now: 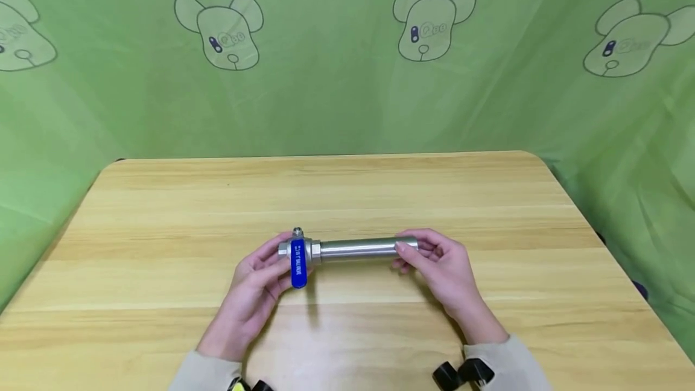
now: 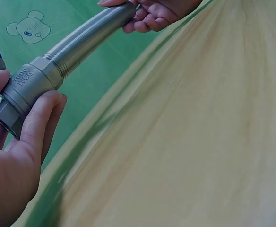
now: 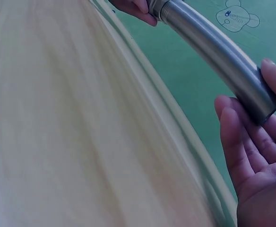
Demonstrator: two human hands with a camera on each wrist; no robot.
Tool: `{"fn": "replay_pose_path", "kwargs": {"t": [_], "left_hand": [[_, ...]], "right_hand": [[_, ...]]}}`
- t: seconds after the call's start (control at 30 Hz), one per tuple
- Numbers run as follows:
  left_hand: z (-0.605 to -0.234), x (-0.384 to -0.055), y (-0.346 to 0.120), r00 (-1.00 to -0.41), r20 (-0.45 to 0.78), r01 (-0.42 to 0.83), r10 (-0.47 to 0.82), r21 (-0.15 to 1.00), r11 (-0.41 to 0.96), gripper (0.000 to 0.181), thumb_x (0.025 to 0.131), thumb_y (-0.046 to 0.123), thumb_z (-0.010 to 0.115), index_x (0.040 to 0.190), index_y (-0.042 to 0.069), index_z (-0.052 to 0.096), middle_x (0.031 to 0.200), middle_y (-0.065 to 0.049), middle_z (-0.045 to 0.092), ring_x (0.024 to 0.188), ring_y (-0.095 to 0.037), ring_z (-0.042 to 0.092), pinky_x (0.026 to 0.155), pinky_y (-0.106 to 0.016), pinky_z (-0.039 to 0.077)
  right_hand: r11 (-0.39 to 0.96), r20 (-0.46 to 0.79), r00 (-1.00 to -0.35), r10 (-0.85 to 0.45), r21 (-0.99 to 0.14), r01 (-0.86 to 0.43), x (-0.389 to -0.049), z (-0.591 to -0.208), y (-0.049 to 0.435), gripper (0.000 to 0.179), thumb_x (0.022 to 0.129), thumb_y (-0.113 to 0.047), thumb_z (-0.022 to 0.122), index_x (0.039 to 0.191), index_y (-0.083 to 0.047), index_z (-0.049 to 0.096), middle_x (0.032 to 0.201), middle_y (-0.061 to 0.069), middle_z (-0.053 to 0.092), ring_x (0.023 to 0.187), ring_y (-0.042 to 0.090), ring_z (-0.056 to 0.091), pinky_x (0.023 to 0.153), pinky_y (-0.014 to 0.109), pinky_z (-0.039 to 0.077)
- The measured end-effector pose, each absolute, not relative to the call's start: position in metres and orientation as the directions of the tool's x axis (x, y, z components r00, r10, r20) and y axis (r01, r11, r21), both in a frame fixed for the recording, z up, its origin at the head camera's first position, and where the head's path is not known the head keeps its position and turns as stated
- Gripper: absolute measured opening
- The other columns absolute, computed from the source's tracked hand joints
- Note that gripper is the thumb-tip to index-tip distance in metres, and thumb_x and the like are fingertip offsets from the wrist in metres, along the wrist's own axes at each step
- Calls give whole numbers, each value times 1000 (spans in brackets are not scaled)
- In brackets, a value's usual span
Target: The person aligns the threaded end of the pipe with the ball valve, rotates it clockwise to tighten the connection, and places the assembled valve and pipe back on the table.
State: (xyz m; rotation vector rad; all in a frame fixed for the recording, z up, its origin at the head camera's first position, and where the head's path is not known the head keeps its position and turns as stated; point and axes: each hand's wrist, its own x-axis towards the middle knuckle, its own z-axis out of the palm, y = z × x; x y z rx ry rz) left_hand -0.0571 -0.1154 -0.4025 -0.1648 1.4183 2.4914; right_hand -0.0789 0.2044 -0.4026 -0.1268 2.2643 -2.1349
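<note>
A metal ball valve (image 1: 315,250) with a blue lever handle (image 1: 298,263) is joined to a straight steel pipe (image 1: 355,249), held level above the table. My left hand (image 1: 255,288) grips the valve body, thumb on the near side and fingers behind it. Raised lettering on the valve (image 2: 27,87) and threads at the joint show in the left wrist view. At the pipe's other end, my right hand (image 1: 442,270) pinches the tube between thumb and fingers. The right wrist view shows the pipe's plain end (image 3: 256,99) lying between that thumb and the fingers.
Under both hands spreads a wood-grain table (image 1: 347,198) with rounded far corners. Behind it hangs a green curtain (image 1: 326,95) printed with cartoon animal heads. Black wrist devices (image 1: 469,373) sit at the light sleeves (image 1: 510,364).
</note>
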Motion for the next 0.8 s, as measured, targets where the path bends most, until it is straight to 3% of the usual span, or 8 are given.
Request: {"fn": "replay_pose_path", "kwargs": {"t": [0.23, 0.5, 0.63, 0.8], "left_hand": [[-403, -56, -115, -959, -220, -281, 180, 832, -479, 46, 98, -9, 61, 140, 11, 63, 127, -6, 77, 109, -21, 79, 105, -36, 65], [-402, -57, -113, -959, -236, -283, 157, 835, -471, 46, 98, -9, 61, 140, 9, 63, 126, -6, 79, 109, -21, 79, 102, -35, 66], [-402, -57, -113, -960, -250, -279, 126, 808, -519, 46, 98, -10, 58, 139, 9, 64, 126, -8, 78, 112, -22, 79, 106, -40, 64], [-403, -56, -114, -962, -254, -268, 102, 793, -547, 43, 99, -10, 56, 132, 13, 68, 126, -8, 78, 110, -21, 79, 107, -41, 64]], "right_hand": [[106, 5, -1000, -29, -994, -8, -80, -403, 202, 25, 105, -15, 71, 112, 9, 70, 80, 6, 80, 65, 17, 76, 59, 30, 68], [38, 22, -998, -55, -999, -24, -78, -402, 202, 28, 109, -15, 64, 113, 12, 67, 80, 5, 80, 65, 17, 76, 59, 30, 68], [-13, 70, -991, -118, -998, -69, -77, -403, 204, 22, 105, -4, 66, 123, 9, 65, 92, 4, 82, 75, 18, 79, 67, 32, 70], [-41, 72, -989, -128, -997, -67, -79, -405, 205, 55, 90, 8, 78, 142, 0, 61, 120, -3, 76, 108, 14, 78, 92, 30, 69]]}}
